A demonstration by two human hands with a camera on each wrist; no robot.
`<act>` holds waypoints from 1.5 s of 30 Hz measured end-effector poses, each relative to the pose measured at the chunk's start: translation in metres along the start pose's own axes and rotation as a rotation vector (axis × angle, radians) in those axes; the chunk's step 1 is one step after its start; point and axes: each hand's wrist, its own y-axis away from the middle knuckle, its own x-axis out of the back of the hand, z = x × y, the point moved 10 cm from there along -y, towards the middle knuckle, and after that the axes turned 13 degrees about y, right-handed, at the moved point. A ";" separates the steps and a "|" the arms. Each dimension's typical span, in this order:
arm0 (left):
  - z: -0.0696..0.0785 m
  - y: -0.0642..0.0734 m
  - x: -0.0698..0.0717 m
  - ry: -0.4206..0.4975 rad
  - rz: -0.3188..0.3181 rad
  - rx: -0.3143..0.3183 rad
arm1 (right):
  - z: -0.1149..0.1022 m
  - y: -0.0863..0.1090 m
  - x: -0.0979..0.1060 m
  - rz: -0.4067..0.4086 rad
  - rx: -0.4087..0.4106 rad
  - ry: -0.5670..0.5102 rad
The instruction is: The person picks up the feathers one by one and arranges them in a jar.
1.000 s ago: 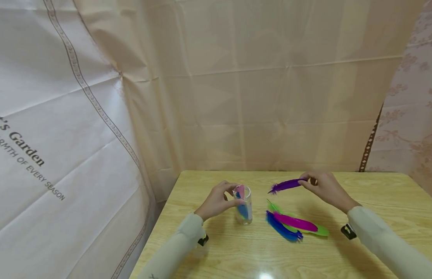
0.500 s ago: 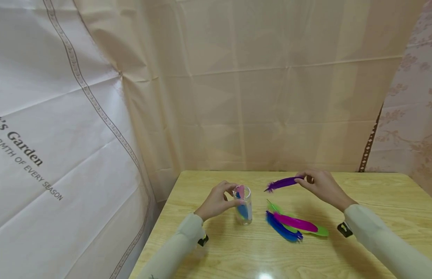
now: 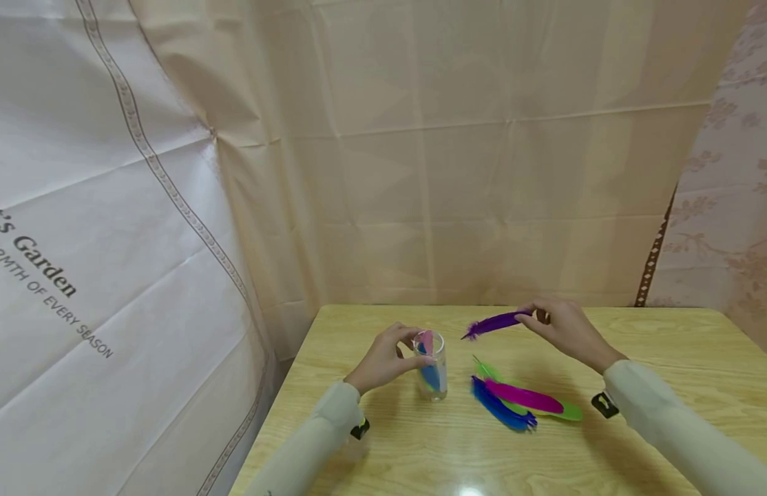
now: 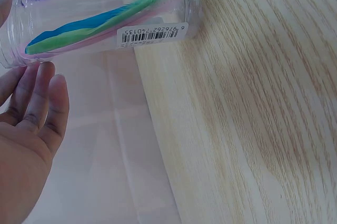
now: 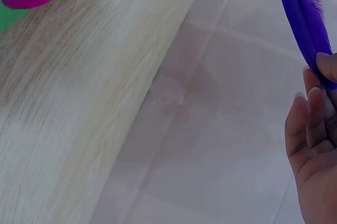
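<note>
My left hand (image 3: 385, 359) grips a clear plastic jar (image 3: 442, 375) near its mouth, thumb on one side and fingers on the other. The jar stands upright on the table. Inside it lean blue, green and pink feathers (image 4: 79, 37), and a barcode label shows in the left wrist view. To the right, my right hand (image 3: 566, 332) pinches a purple feather (image 3: 491, 324) by its vane end between thumb and fingers. That feather is held above the table, its quill tip pointing left towards the jar.
Right of the jar, a blue feather (image 3: 502, 408), a magenta feather (image 3: 527, 397) and a green feather (image 3: 571, 412) lie overlapping on the wooden table (image 3: 421, 455). A beige cloth (image 3: 470, 172) hangs behind the table's far edge.
My right hand has moved left with the purple feather, bringing its quill tip nearer the jar. The left hand and the jar have stayed in place.
</note>
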 end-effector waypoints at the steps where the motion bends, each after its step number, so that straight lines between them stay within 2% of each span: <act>1: 0.000 0.000 0.000 0.000 0.000 -0.001 | -0.001 -0.001 0.001 0.004 0.003 0.002; 7: 0.000 0.000 0.000 0.003 -0.004 -0.001 | -0.006 -0.004 0.003 0.019 0.028 -0.009; 17: -0.001 0.000 0.000 0.000 -0.005 -0.001 | -0.012 -0.009 0.002 -0.014 0.022 -0.031; 45: 0.000 0.000 0.000 0.009 -0.005 0.016 | -0.031 -0.022 0.005 0.011 0.057 -0.058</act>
